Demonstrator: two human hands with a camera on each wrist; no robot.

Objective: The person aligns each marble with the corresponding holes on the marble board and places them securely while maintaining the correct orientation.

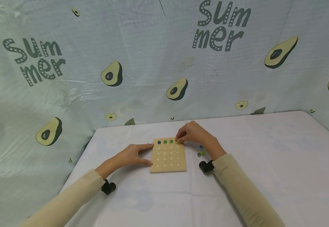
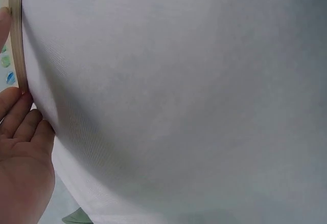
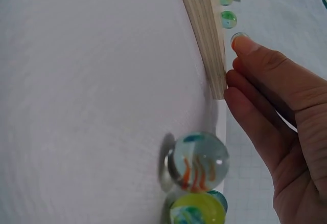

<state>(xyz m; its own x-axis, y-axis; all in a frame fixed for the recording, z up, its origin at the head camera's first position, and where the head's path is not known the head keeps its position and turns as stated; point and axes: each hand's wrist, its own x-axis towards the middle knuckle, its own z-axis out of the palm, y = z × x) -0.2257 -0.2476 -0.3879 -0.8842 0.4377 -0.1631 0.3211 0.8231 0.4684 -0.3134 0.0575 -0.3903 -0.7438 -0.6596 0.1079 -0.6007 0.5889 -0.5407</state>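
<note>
A square wooden board (image 1: 168,157) with rows of small dimples lies on the table. Along its far row sit a blue marble (image 1: 159,142) and two green marbles (image 1: 165,142). At the far right corner my right hand (image 1: 194,134) pinches an orange-tinted clear marble (image 3: 238,37) between thumb and fingertips, in line with the others. My left hand (image 1: 131,155) rests against the board's left edge, thumb and fingers spread apart and fairly straight. In the left wrist view, its fingertips (image 2: 20,98) touch the wooden side near a corner.
Right of the board, by my right wrist, lie several loose marbles: a clear one with orange streaks (image 3: 199,161), a yellow-green one (image 3: 198,211) and a blue one (image 1: 201,147). A pale cloth (image 1: 164,201) covers the table, and a printed avocado curtain (image 1: 144,63) hangs behind it.
</note>
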